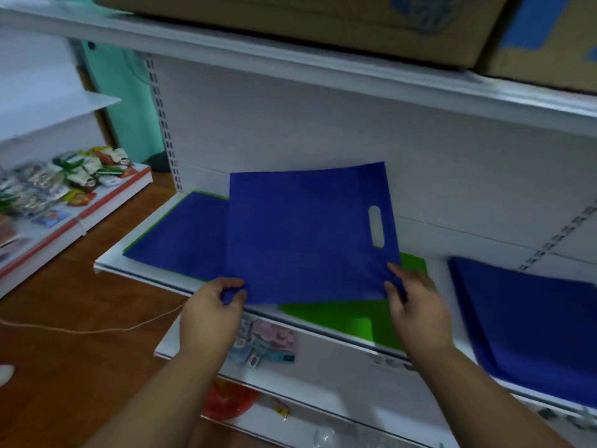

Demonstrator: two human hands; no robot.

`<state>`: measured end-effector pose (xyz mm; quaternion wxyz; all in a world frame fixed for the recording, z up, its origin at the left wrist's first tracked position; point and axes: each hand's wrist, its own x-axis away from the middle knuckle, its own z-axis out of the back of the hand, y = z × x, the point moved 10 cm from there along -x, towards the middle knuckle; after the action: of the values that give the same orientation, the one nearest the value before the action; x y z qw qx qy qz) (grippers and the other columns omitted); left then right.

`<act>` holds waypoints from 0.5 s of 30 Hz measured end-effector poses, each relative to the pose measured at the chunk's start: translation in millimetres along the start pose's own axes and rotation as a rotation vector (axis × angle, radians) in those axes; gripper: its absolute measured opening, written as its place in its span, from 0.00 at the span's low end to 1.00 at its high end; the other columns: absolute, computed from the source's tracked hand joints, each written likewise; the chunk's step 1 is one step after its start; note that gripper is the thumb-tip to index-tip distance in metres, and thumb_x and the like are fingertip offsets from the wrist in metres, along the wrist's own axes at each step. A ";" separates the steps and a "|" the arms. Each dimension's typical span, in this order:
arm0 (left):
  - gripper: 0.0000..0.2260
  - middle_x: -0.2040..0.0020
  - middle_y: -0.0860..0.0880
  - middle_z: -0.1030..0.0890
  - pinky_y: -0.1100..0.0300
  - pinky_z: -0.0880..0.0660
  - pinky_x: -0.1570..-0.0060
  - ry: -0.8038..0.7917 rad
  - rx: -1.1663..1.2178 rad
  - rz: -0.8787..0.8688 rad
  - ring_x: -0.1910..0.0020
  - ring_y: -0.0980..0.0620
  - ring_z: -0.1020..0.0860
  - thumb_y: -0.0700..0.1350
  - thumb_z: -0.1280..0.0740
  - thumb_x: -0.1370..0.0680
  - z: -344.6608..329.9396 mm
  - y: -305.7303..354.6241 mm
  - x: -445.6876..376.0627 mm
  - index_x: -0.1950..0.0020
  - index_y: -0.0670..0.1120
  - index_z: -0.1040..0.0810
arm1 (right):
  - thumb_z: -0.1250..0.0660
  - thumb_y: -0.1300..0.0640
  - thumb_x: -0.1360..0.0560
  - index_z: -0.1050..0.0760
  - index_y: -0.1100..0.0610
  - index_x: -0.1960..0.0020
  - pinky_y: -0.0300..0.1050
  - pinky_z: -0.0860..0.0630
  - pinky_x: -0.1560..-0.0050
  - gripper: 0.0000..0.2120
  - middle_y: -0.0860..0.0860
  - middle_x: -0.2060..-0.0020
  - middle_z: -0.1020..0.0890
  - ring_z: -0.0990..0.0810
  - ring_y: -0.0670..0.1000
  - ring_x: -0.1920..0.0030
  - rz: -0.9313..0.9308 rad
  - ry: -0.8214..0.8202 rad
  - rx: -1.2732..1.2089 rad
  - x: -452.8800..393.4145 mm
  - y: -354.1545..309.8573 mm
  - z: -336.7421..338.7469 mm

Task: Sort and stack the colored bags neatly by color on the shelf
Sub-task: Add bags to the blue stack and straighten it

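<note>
I hold a flat blue bag (307, 234) with a cut-out handle slot above the white shelf (135, 270). My left hand (213, 308) pinches its near left corner, and my right hand (416, 302) grips its near right corner. Under it on the shelf lies a green bag (342, 318). To the left lies another blue bag (184, 234) on top of a green one whose edge shows. A stack of blue bags (529, 318) rests on the shelf at the right.
Cardboard boxes (323, 21) sit on the shelf above. Lower shelves hold small packets (268, 344) and a red item (229, 399). A low display of snack packets (64, 179) stands at the left on the wooden floor, where a thin cord (97, 329) runs.
</note>
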<state>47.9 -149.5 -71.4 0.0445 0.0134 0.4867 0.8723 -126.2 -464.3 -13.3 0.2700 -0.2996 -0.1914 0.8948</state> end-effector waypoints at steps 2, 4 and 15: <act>0.07 0.48 0.49 0.18 0.58 0.27 0.54 -0.035 -0.078 -0.090 0.49 0.47 0.21 0.47 0.29 0.24 -26.5 28.5 12.5 0.47 0.54 0.18 | 0.30 0.61 0.25 0.21 0.56 0.37 0.50 0.23 0.54 0.16 0.57 0.47 0.20 0.20 0.61 0.50 -0.054 0.017 0.018 4.0 34.9 22.1; 0.08 0.47 0.48 0.17 0.59 0.28 0.55 -0.064 -0.134 -0.178 0.49 0.45 0.21 0.46 0.30 0.23 -56.4 58.8 29.4 0.45 0.52 0.18 | 0.31 0.60 0.24 0.22 0.56 0.35 0.47 0.26 0.57 0.17 0.57 0.47 0.21 0.20 0.60 0.50 -0.110 0.021 0.045 9.5 72.6 44.4; 0.12 0.44 0.49 0.17 0.57 0.26 0.52 -0.255 -0.345 -0.470 0.47 0.46 0.20 0.47 0.31 0.24 -270.5 201.8 162.3 0.40 0.53 0.18 | 0.34 0.57 0.21 0.24 0.54 0.33 0.50 0.25 0.48 0.17 0.59 0.40 0.21 0.21 0.60 0.44 -0.337 -0.049 0.256 40.3 296.9 199.0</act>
<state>-144.8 -469.5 -45.3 0.3071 0.0020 0.3117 0.8992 -390.0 -708.1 -31.7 0.4469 -0.2049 -0.1302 0.8610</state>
